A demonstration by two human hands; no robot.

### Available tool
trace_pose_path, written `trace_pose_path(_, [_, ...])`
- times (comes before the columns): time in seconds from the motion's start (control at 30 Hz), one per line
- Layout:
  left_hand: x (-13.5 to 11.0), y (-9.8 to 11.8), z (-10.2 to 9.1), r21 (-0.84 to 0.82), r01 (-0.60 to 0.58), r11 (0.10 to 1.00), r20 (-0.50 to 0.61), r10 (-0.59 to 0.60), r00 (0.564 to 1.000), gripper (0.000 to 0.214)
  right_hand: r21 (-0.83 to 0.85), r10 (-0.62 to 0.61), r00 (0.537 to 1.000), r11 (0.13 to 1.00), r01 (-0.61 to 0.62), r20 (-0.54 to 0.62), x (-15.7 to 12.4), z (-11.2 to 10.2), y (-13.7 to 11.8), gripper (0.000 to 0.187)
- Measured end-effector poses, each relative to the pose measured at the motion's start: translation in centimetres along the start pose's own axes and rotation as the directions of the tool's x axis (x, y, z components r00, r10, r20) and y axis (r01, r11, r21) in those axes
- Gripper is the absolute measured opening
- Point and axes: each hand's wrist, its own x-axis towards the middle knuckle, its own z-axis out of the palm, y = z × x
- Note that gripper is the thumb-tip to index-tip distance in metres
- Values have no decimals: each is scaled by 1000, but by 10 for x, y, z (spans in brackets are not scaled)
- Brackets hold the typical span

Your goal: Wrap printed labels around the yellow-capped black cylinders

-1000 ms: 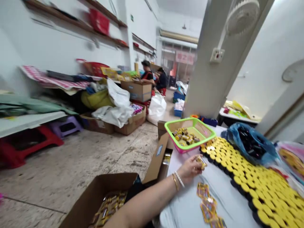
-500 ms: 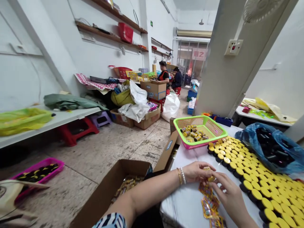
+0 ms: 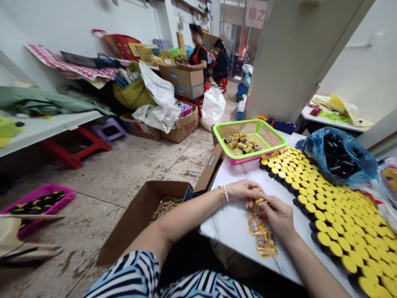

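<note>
Over the white table [image 3: 217, 227], my left hand [image 3: 243, 191] is closed on a small yellow cylinder [image 3: 259, 200], mostly covered by the fingers. From the other side, my right hand [image 3: 279, 215] pinches at the same piece with thumb and fingers. Just below both hands lies a loose pile of printed yellow-and-red labels [image 3: 263, 240]. Ahead of them, a green-and-pink basket [image 3: 248, 159] holds several yellow cylinders [image 3: 240, 142] with black ends. To the right, yellow-topped black round pieces [image 3: 341, 207] stand upright in tight rows.
A blue plastic bag [image 3: 350, 165] of black parts rests behind the rows. Left of the table, an open cardboard box [image 3: 130, 223] holds small yellow-brown pieces. A magenta tray [image 3: 66, 196] lies on the floor. Two people [image 3: 198, 54] sit farther back.
The view has tilted down and shifted, so the hands and table appear higher and more of my striped clothing shows. Both hands stay together at the yellow cylinder.
</note>
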Motion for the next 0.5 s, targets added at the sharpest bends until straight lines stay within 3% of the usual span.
trace_pose_path(0.2, [-4, 5, 3, 69, -51, 996, -79, 56, 995, 65, -110, -125, 989, 987, 116, -81, 0, 6, 1, 27])
trace_pose_path(0.27, [-6, 6, 2, 57, -39, 998, -82, 44, 996, 66, -128, -117, 988, 986, 105, -96, 0, 9, 1, 27])
trace_pose_path(0.5, [-6, 10, -6, -118, -71, 991, 3, 72, 997, 51, 150, 192, 964, 975, -165, -185, 8, 11, -1, 40])
